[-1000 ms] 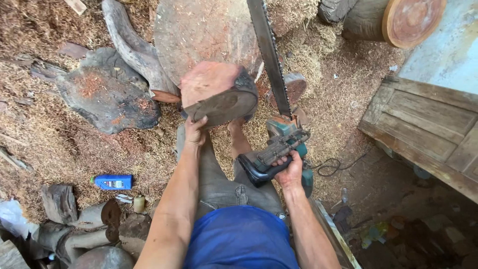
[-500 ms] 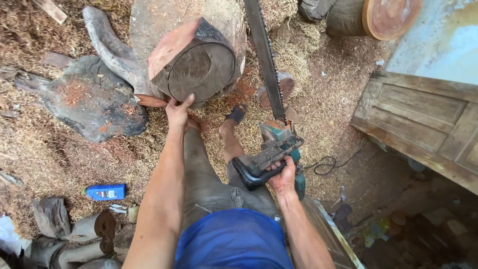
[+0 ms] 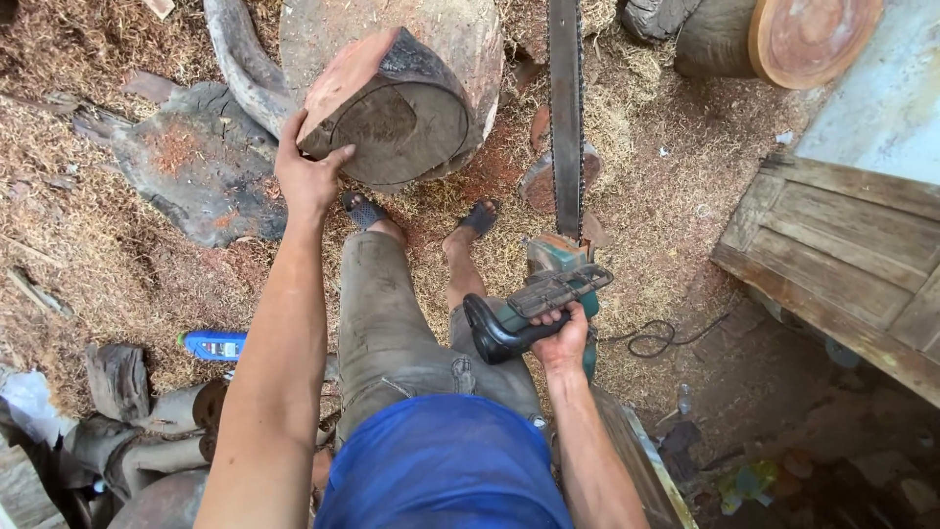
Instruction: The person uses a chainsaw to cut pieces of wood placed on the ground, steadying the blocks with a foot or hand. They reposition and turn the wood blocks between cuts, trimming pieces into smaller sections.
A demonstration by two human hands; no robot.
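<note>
We're looking down at our own two hands. Our left hand (image 3: pixel 311 178) is out front, fingers clamped on the lower left rim of the short round cut log section with reddish bark and a dark sawn face (image 3: pixel 397 113). The log sits on the sawdust-covered ground (image 3: pixel 117 274), just ahead of our sandalled feet, tipped so its cut face looks back up toward us; its axis runs away from us & slightly left, leaning against a bigger pale log (image 3: pixel 460 39) behind it.

Our right hand (image 3: pixel 563 338) is closed on the black rear handle of the green-bodied chainsaw (image 3: pixel 548 294), low & close to our right knee. The saw's long bar (image 3: pixel 566 108) points straight ahead, tip past the top edge, just right of the log w/ a clear gap between.

Left hand is the nearer one to the log; right is well apart from it.
</note>
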